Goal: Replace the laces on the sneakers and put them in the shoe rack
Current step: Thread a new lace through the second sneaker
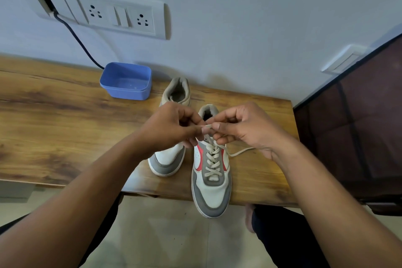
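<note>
Forearms [87, 191] low in frame | left hand [171, 126] and right hand [243, 128] both pinching ends of lace [214, 160] above laced sneaker [212, 193], toe overhanging surface [65, 115] edge | second sneaker [168, 160] just beside, lacing hidden | keep ends even and taut, cinch knot down snug

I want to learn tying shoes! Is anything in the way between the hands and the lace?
No. The left hand and right hand pinch the white lace directly, above the laced sneaker. The blue tub sits apart, by the wall.

wide head view, facing down, close above table [54, 126], edges likely warped
</note>
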Motion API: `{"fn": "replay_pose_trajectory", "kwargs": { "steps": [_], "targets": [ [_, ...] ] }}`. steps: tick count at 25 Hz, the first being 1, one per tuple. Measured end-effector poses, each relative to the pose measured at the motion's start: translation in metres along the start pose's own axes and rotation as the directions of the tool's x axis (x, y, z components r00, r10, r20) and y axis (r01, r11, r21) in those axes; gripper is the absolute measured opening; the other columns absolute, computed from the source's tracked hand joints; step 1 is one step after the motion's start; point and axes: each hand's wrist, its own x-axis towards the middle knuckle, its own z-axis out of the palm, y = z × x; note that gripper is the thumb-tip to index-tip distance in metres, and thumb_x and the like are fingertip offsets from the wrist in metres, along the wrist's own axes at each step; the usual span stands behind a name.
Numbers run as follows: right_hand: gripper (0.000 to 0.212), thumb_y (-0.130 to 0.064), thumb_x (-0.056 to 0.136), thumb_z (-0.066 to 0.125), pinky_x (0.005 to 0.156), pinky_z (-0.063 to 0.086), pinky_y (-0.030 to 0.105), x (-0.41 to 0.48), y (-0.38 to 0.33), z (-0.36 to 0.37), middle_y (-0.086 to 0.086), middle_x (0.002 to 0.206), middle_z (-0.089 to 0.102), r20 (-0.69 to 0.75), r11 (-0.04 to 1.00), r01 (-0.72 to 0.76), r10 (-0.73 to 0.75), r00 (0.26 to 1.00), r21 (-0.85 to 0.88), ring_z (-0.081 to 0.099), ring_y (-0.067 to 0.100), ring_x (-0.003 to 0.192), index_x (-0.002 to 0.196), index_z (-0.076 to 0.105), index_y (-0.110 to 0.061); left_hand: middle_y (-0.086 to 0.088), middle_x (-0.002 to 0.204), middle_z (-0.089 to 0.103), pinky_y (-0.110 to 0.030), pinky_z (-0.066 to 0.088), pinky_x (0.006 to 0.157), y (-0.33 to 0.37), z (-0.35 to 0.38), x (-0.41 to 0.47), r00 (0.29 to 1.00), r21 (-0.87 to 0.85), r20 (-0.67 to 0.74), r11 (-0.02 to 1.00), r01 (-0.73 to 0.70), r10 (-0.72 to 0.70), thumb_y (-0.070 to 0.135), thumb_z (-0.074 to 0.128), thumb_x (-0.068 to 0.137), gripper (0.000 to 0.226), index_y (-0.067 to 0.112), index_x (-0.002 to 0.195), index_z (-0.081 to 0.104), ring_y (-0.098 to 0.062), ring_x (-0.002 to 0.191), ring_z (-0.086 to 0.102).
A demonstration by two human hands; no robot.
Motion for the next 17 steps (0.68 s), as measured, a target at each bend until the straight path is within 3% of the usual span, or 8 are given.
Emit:
{"fn": "replay_pose_trajectory", "kwargs": {
  "steps": [5,10,13,15,17],
  "targets": [
    [0.010,-0.007,0.083,0.087,0.067,0.065,0.029,0.008,0.000,0.003,0.011,0.076,0.078,-0.103,0.997,-0.023,0.016,0.995,-0.068,0.075,0.019,0.069,0.088,0.078,-0.006,-0.012,0.074,0.075,-0.028,0.058,0.057,-0.001,0.006,0.003,0.995,-0.042,-0.087,0.998,0.045,-0.049,0.013,0.076,0.090,0.010,0.003,0.091,0.075,-0.021,0.063,0.070],
    [0.015,0.000,0.084,0.083,0.074,0.066,0.031,0.013,0.000,0.004,0.020,0.091,0.079,-0.059,1.000,0.008,-0.009,0.998,-0.023,0.075,0.021,0.079,0.099,0.080,-0.003,-0.013,0.073,0.074,-0.026,0.052,0.049,-0.005,0.008,0.004,0.978,-0.068,-0.184,0.993,0.091,-0.103,0.008,0.076,0.089,0.008,0.001,0.092,0.075,-0.016,0.056,0.065],
    [0.018,0.000,0.083,0.085,0.071,0.065,0.030,0.015,0.000,0.008,0.014,0.083,0.079,-0.099,1.000,0.015,-0.018,0.995,-0.027,0.076,0.020,0.075,0.099,0.079,-0.004,-0.012,0.071,0.072,-0.023,0.047,0.045,-0.008,0.010,0.004,0.968,-0.110,-0.215,0.988,0.109,-0.131,0.010,0.077,0.089,0.008,0.003,0.090,0.076,-0.014,0.052,0.060],
    [0.018,-0.003,0.083,0.086,0.068,0.063,0.031,0.018,0.002,0.012,0.007,0.079,0.079,-0.141,0.997,0.016,-0.027,0.990,-0.079,0.076,0.017,0.072,0.097,0.078,-0.009,-0.013,0.073,0.073,-0.021,0.044,0.044,-0.011,0.011,0.004,0.962,-0.062,-0.233,0.989,0.134,-0.145,0.012,0.076,0.090,0.008,0.004,0.088,0.075,-0.013,0.051,0.057],
    [0.015,-0.007,0.084,0.085,0.064,0.058,0.026,0.021,0.007,0.012,0.001,0.076,0.079,-0.173,0.970,0.022,-0.065,0.983,-0.240,0.074,0.010,0.069,0.094,0.079,-0.017,-0.012,0.075,0.074,-0.021,0.046,0.046,-0.017,0.012,0.006,0.956,0.047,-0.259,0.987,0.157,-0.140,0.015,0.074,0.091,0.009,0.007,0.086,0.075,-0.011,0.052,0.058]
  ]
}}
